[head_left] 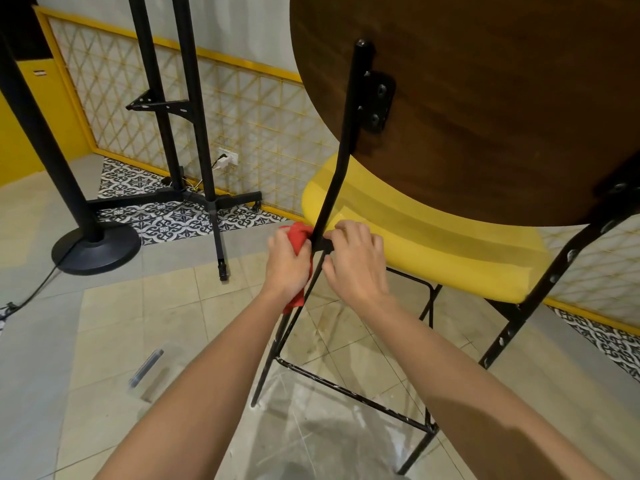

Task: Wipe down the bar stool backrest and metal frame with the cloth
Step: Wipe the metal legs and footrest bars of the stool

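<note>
Far to the left of both hands, a black pole (45, 140) stood on a round base on the tiled floor (114, 323). Nearer, but still left of the hands and further from the person, a black stand (188, 109) with two uprights rose before a wall socket (229, 158). A clear plastic item (148, 371) with a dark tube inside lay on the floor, below and left of the left hand; what it was could not be told.

The left hand (286, 266) had its fingers curled round a bunched red cloth (298, 237), holding it against the left side of the bar stool's (450, 265) black metal frame (343, 157), on the left upright where it met the seat's edge. Just right of that tube, touching it, the right hand (358, 263) had its fingers bent over the frame's small cross-piece, gripping it. The two hands sat close together with only the upright between them.

Below the hands ran the footrest bar (353, 389), its paint chipped. Right of the right hand spread the yellow seat (415, 230), and above both hands hung the round wooden backrest (502, 98), bolted to the upright by a black bracket. Furthest right, the frame's second upright (554, 278), drilled with holes, slanted down to the floor.
</note>
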### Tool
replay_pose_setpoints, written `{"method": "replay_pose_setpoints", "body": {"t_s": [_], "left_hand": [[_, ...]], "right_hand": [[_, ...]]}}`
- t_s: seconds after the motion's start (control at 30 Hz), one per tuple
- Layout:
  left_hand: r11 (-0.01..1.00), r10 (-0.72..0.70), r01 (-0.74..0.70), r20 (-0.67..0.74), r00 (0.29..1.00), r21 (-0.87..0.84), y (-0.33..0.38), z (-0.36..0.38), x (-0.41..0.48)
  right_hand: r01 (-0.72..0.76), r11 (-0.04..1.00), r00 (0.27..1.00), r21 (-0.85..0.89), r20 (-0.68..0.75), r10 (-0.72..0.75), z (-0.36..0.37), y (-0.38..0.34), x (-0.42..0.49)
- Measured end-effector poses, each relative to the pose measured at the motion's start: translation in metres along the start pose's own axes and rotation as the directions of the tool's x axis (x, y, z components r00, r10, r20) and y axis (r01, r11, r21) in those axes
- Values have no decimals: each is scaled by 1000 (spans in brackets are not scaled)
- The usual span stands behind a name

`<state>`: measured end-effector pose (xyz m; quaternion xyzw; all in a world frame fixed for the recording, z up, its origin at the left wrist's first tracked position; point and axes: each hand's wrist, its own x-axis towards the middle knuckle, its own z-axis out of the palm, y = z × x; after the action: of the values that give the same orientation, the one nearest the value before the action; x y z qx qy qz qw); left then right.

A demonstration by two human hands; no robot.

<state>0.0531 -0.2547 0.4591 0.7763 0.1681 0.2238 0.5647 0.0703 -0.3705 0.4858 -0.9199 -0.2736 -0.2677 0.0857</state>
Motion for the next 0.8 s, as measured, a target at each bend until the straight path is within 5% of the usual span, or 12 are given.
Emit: {"method": "replay_pose_setpoints", "body": {"t_s": [0.37, 0.6, 0.8], "left_hand": [[979, -195, 180, 190, 962, 94, -29, 2, -9], [989, -75, 85, 82, 994, -119, -14, 8, -18], [996, 44, -46, 24, 999, 72, -20, 13, -21]], "right_hand": [[85, 987, 996, -135, 44, -80, 15, 6, -12], [102, 985, 993, -138, 70, -93, 14, 9, -14], [108, 983, 991, -147, 91, -96, 13, 10, -14]]}}
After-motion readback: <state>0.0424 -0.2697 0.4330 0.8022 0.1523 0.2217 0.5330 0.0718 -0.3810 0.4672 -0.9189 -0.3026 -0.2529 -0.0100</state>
